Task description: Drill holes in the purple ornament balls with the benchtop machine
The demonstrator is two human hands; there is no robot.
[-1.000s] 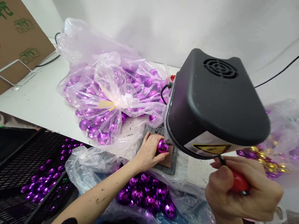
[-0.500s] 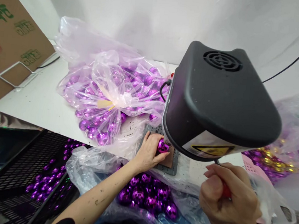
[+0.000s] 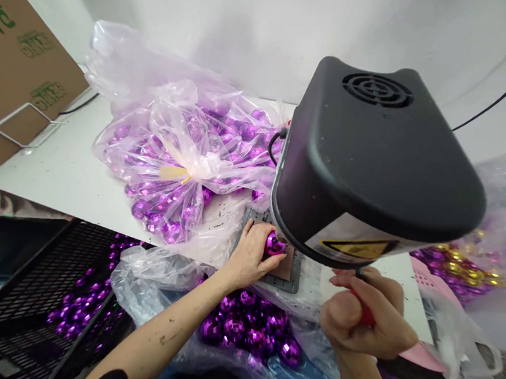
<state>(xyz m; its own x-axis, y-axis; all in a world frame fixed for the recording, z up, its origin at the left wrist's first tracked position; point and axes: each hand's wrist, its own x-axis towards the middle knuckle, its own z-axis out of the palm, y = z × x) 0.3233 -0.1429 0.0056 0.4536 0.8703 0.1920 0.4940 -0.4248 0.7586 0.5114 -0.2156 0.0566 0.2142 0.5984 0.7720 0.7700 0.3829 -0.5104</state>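
Observation:
My left hand (image 3: 251, 253) grips a shiny purple faceted ball ornament (image 3: 274, 244) on a brown pad over a grey base plate (image 3: 289, 285). Above the ball looms the rounded black housing of a press machine (image 3: 382, 161), whose underside is hidden from me. My right hand (image 3: 369, 313) is wrapped round the machine's red-gripped lever handle (image 3: 367, 315). In front of the base, several loose purple balls (image 3: 250, 328) lie in an opened clear plastic bag on my lap.
A tied clear bag of purple balls (image 3: 183, 164) sits on the white table (image 3: 75, 162). At left are a cardboard box (image 3: 25, 69) and a black crate (image 3: 12, 285) holding purple balls. Purple and gold ornaments (image 3: 457, 265) lie at right, by a pink basket (image 3: 428, 280).
My right hand has moved left and slightly down with the lever handle. My left hand stays on the ball by the base, and the view has shifted slightly.

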